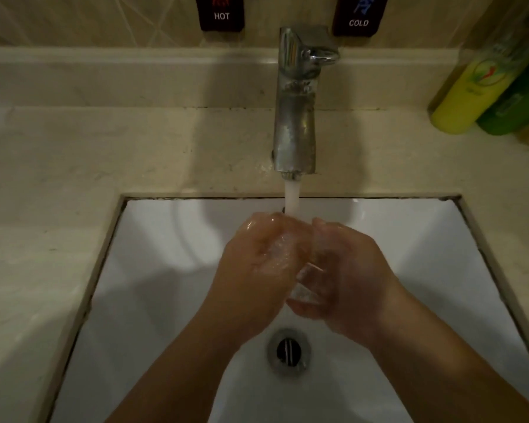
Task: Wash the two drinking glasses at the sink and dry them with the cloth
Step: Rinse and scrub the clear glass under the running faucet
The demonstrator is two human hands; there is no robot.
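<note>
A clear drinking glass (306,283) is held between both hands over the white sink (153,270), under the water running from the chrome tap (295,117). My right hand (348,270) wraps around the glass from the right. My left hand (257,270) presses on it from the left, its fingers over the upper part near the stream. Both hands are wet. The glass is mostly hidden by the fingers. Only this one glass is in view, and I see no cloth.
The drain (289,351) lies below the hands. A beige stone counter (58,178) surrounds the basin. A yellow bottle (468,93) and a green bottle (513,108) stand at the back right. HOT (221,13) and COLD (358,16) labels hang on the wall.
</note>
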